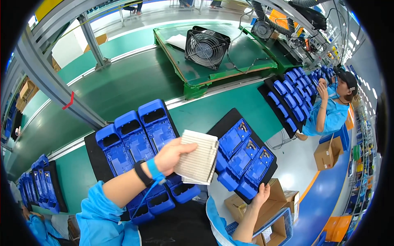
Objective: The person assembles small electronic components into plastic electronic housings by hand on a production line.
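Note:
My left hand (167,156) pinches a stack of cream sheets (199,152) with fine parallel lines, thumb on top. The sheets hang above a black board (95,158) of blue plastic housings (137,144) and hide part of them. A blue wrist strap with a cord and a black band circle that wrist. My right hand (260,195) grips the near right corner of another black board (227,119). Tilted on it are several blue housings (248,152), with small metal-coloured parts at their far ends.
The green bench (195,112) runs across. Beyond it a fan (206,48) stands on a raised green platform (168,55). More housings on boards (289,96) lie right, beside a person in blue (334,112); others (43,184) lie left. Open cartons (273,201) stand below my right hand.

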A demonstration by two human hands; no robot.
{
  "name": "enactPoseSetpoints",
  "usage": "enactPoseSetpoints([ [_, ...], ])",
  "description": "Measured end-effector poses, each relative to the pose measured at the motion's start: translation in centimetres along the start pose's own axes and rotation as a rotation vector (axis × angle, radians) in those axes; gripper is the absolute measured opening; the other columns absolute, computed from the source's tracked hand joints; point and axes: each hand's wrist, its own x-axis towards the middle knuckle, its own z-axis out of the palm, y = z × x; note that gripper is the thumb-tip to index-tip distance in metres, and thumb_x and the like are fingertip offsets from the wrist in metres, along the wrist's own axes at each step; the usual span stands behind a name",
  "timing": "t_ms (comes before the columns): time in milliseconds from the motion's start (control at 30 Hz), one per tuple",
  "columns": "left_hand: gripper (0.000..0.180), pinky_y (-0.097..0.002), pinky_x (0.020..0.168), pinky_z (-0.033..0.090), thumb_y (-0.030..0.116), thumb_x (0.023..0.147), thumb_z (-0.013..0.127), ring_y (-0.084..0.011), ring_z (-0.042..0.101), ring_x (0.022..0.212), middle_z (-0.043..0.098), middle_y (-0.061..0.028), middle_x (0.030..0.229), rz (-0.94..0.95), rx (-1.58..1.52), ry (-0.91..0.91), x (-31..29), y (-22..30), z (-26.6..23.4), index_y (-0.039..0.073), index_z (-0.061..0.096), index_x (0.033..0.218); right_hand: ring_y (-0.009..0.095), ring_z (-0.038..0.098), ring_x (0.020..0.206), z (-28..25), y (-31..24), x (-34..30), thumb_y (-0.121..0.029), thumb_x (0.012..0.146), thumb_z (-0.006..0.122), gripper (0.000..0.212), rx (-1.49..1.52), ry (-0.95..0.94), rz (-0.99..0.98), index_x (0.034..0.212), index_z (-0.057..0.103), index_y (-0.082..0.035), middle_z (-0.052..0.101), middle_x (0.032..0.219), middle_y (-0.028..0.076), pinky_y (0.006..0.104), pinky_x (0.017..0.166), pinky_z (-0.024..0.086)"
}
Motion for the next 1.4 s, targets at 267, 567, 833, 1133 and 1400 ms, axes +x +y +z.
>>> enactPoseSetpoints([
  [267, 0.046, -0.0418, 0.098, 0.048, 0.013, 0.092, 0.055, -0.0298, 0.062, 0.111, 0.06, -0.0193, 0.125, 0.412, -0.058, 0.235, -14.2, 3.2, -3.3, -0.007, 0.046, 0.132, 0.022, 0.058, 0.103, 9.6, 0.7, 0.5, -0.01, 0.1, 0.044, 0.03, 0.073, 0.3, 0.047, 0.127, 0.044, 0.002, 0.058, 0.118, 0.014, 0.0352, 0.091, 0.048],
  [567, 0.038, -0.039, 0.096, 0.05, 0.013, 0.097, 0.048, -0.026, 0.062, 0.109, 0.061, -0.0152, 0.123, 0.824, -0.026, 0.643, -25.7, -2.6, -9.5, -0.002, 0.047, 0.132, 0.025, 0.057, 0.103, 13.0, 2.0, 3.3, -0.012, 0.099, 0.047, 0.036, -0.024, 0.353, 0.172, 0.132, 0.042, 0.002, 0.056, 0.122, 0.014, 0.0394, 0.09, 0.048],
  [833, 0.038, -0.0367, 0.099, 0.045, 0.007, 0.093, 0.053, -0.0252, 0.06, 0.112, 0.061, -0.0157, 0.123, 0.703, -0.051, 0.845, -25.1, -5.6, -9.4, -0.004, 0.049, 0.129, 0.015, 0.053, 0.088, 9.0, -3.1, 7.6, -0.019, 0.098, 0.056, 0.033, -0.667, 0.277, -0.437, 0.123, 0.051, 0.003, 0.058, 0.105, 0.007, 0.0283, 0.077, 0.046],
  [1133, 0.036, -0.032, 0.091, 0.048, 0.011, 0.093, 0.062, -0.0167, 0.061, 0.106, 0.064, -0.0131, 0.114, 0.622, 0.368, 0.617, -19.9, -3.0, -6.5, -0.004, 0.049, 0.123, 0.022, 0.059, 0.076, 36.6, -13.9, -8.3, 0.004, 0.074, 0.068, 0.019, -0.451, -1.395, -0.617, 0.092, 0.064, 0.0, 0.062, 0.089, 0.013, 0.0295, 0.065, 0.047],
  [1400, 0.033, -0.0321, 0.073, 0.054, 0.011, 0.09, 0.065, -0.0232, 0.071, 0.084, 0.07, -0.016, 0.093, 0.671, 0.618, 0.721, -19.6, -3.0, -6.4, -0.003, 0.052, 0.117, 0.025, 0.059, 0.074, 41.4, -13.6, -13.5, 0.003, 0.071, 0.075, 0.022, -0.267, -1.631, -0.766, 0.091, 0.066, -0.003, 0.061, 0.085, 0.01, 0.0333, 0.063, 0.048],
])
